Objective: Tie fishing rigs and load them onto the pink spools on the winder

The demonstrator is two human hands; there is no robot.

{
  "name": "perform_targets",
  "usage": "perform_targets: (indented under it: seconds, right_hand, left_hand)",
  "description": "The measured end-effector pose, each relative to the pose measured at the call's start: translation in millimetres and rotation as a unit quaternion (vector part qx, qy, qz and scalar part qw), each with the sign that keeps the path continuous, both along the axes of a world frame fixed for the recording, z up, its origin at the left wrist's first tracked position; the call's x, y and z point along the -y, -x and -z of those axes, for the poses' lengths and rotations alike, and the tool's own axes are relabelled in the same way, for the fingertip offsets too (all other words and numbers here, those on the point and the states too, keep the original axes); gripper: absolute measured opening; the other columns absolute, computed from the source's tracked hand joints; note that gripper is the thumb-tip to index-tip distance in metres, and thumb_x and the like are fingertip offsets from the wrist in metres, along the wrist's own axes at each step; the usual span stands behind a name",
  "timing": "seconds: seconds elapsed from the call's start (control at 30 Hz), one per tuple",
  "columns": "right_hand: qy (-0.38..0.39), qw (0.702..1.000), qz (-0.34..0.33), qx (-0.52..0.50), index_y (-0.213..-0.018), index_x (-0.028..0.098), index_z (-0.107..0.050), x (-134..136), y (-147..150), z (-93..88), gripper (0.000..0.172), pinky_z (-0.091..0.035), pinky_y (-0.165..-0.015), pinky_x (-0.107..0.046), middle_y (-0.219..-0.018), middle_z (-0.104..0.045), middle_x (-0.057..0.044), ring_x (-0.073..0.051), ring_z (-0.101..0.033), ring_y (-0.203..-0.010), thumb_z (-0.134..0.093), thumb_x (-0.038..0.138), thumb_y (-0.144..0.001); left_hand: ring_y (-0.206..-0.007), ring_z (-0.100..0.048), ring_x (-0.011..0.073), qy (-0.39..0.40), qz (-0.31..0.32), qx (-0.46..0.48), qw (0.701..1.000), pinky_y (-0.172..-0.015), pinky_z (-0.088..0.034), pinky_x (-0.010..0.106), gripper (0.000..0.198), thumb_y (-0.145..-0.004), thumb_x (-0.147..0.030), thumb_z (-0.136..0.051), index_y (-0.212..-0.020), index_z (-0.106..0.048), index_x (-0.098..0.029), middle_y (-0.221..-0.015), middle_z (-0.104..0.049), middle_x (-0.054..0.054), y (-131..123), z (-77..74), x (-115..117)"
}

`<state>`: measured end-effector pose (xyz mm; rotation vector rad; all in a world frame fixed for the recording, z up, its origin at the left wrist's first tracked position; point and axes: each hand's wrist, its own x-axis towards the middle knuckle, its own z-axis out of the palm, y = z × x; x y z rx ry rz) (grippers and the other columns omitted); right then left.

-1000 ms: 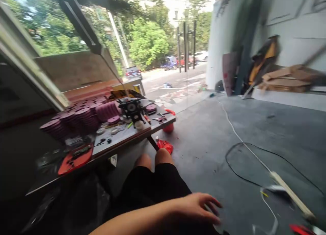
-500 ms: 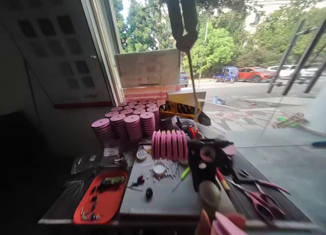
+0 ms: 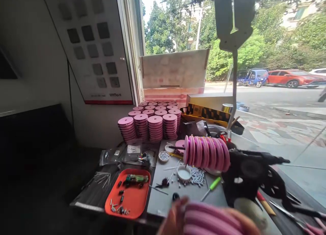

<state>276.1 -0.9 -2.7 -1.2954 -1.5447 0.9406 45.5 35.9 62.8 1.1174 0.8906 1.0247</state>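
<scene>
At the bottom edge, a stack of pink spools is held close to the camera, blurred and partly cut off. My left hand grips its left side, fingers curled. On the right side, fingers of my right hand wrap around it; most of that hand is out of view. Beyond them, a row of pink spools sits on the horizontal rod of a black winding device. Just past my left hand lies a small black round piece on the grey board.
Stacked pink spools stand at the back by the window. An orange tray with small parts lies left. White beads, a white dish and a green-handled tool lie on the board. Scissors are at right.
The view has swung left, so the bench appears farther right. The held pink spools have risen into view, showing several where only an edge showed before. More of my left hand is visible.
</scene>
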Motion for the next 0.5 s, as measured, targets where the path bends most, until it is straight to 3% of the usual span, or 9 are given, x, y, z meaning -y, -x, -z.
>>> perform_targets:
  seconds: [0.07,0.13,0.23,0.37,0.5]
  right_hand:
    - [-0.037,0.996,0.078,0.014,-0.121,0.042,-0.04,26,8,-28.0,0.061,-0.042,-0.091,-0.052,-0.128,-0.046,0.003,-0.037,-0.042,-0.116,-0.061,0.053,-0.064]
    - [-0.077,0.985,0.152,0.032,-0.118,0.033,-0.043,34,12,-60.5,0.06,-0.038,-0.096,-0.048,-0.135,-0.037,-0.003,-0.036,-0.039,-0.118,-0.063,0.05,-0.064]
    - [-0.083,0.986,0.137,0.048,-0.113,0.023,-0.048,18,9,-96.7,0.056,-0.038,-0.095,-0.041,-0.139,-0.028,-0.009,-0.033,-0.037,-0.121,-0.062,0.05,-0.066]
    - [-0.08,0.991,0.063,0.087,-0.108,0.02,-0.053,-9,1,-102.1,0.052,-0.034,-0.098,-0.039,-0.138,-0.027,-0.011,-0.032,-0.035,-0.122,-0.067,0.044,-0.063]
    - [-0.063,0.997,0.02,0.028,-0.111,0.021,-0.053,-13,-7,-93.6,0.057,-0.036,-0.095,-0.04,-0.14,-0.025,-0.01,-0.034,-0.037,-0.119,-0.068,0.045,-0.061]
  left_hand:
    - [-0.098,-0.058,0.0252,-0.061,-0.02,-0.004,0.998,-0.085,-0.046,0.039,0.045,-0.079,-0.046,-0.049,-0.112,-0.056,-0.016,-0.108,-0.061,0.009,3,-7.5,-9]
    - [-0.11,-0.05,0.0234,-0.136,-0.04,-0.014,0.99,-0.093,-0.039,0.036,0.042,-0.076,-0.035,-0.056,-0.117,-0.052,-0.023,-0.116,-0.057,0.008,-3,-15.5,-25]
    - [-0.111,-0.049,0.0221,-0.197,-0.031,-0.048,0.979,-0.094,-0.037,0.037,0.04,-0.077,-0.026,-0.052,-0.117,-0.049,-0.023,-0.116,-0.056,0.009,-21,-23.5,-46]
    - [-0.112,-0.047,0.0236,-0.251,-0.016,-0.084,0.964,-0.093,-0.037,0.039,0.051,-0.074,-0.017,-0.054,-0.123,-0.042,-0.024,-0.121,-0.053,0.008,-45,-18.4,-49]
    - [-0.125,-0.034,0.0273,-0.281,-0.102,-0.115,0.947,-0.103,-0.025,0.043,0.072,-0.07,-0.02,-0.062,-0.132,-0.026,-0.023,-0.133,-0.04,0.01,-72,-3.6,-40]
